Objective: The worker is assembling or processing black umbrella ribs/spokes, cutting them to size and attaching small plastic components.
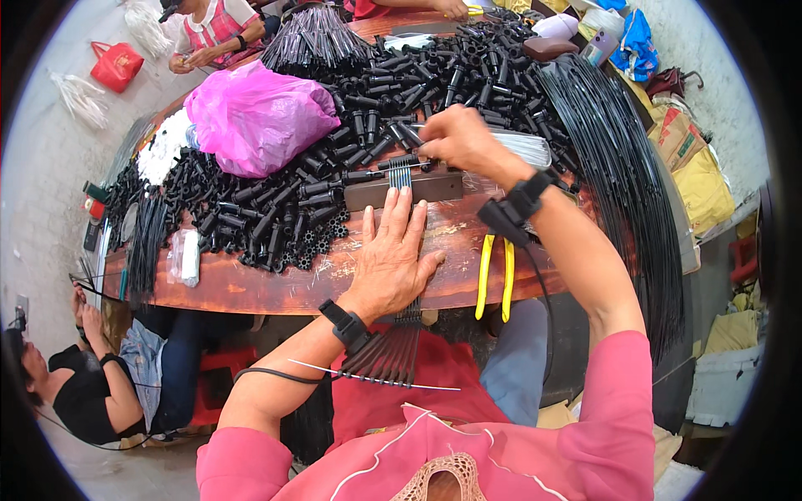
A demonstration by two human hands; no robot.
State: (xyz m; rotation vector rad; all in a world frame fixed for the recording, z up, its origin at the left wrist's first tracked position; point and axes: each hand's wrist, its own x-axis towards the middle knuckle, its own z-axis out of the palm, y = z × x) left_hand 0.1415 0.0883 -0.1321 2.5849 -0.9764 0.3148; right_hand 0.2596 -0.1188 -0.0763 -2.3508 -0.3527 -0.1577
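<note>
My left hand (393, 255) lies flat on the table, fingers stretched out over a row of thin black ribs. Their lower ends fan out (388, 355) below my wrist, strung on a thin metal rod (334, 370). The upper ends (400, 173) show past my fingertips, on a dark brown bar (434, 187), with a thin wire across them. My right hand (464, 146) is closed just right of these ends, its fingers curled together near the wire's end. What it pinches, if anything, is hidden. Yellow-handled pliers (508, 280) lie below my right wrist.
Black plastic tubes (455, 83) are heaped across the wooden table (317, 288). A pink plastic bag (259, 121) stands left, long black rods (614, 167) lie right, and a bundle of rods (317, 37) stands behind. Co-workers sit at left (92, 376) and far left (217, 33).
</note>
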